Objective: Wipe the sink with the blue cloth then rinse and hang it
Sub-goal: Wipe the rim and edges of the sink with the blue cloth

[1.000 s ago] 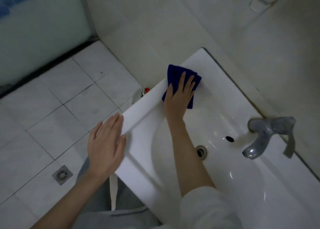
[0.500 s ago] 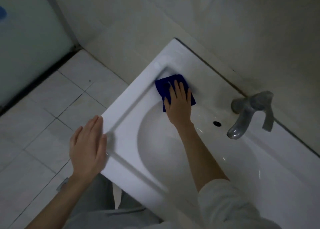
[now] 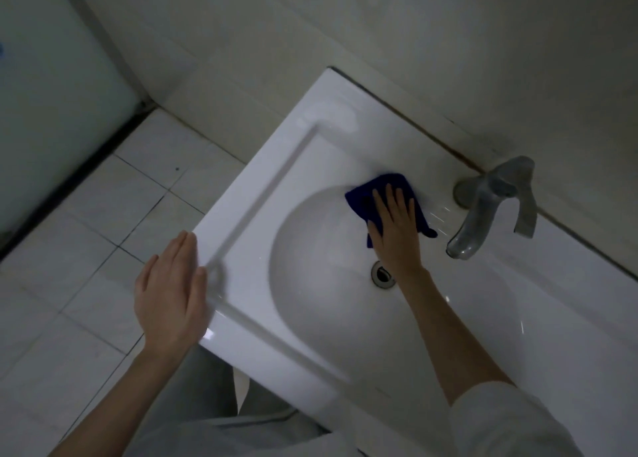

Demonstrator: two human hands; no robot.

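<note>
While the wiping step is in hand, the right hand (image 3: 397, 228) lies flat with straight, slightly spread fingers and presses the blue cloth (image 3: 360, 197) against the far slope of the bowl (image 3: 310, 273). The cloth lies just left of the tap (image 3: 483, 211) and beyond the drain (image 3: 381, 274). It is bunched, and its edges show past the fingertips and at both sides of the palm. The left hand (image 3: 169, 291), also flat with its fingers straight and together, holds nothing and lies at the near-left corner of the sink (image 3: 262, 194); whether it bears on the rim or only sits beside it cannot be told.

To wipe well, it is judged best to keep the whole palm on the cloth so the fabric does not roll up. Strokes should overlap and run from the rim down toward the drain. The strip round the base of the tap and the flat ledges probably need their own passes. Steadying the body with the free hand on the rim would allow firmer pressure.

As for contents, the bowl holds only the cloth and the hand upon it. No standing water shows, and the drain appears unplugged. Small bright glints near the tap may be droplets.
</note>
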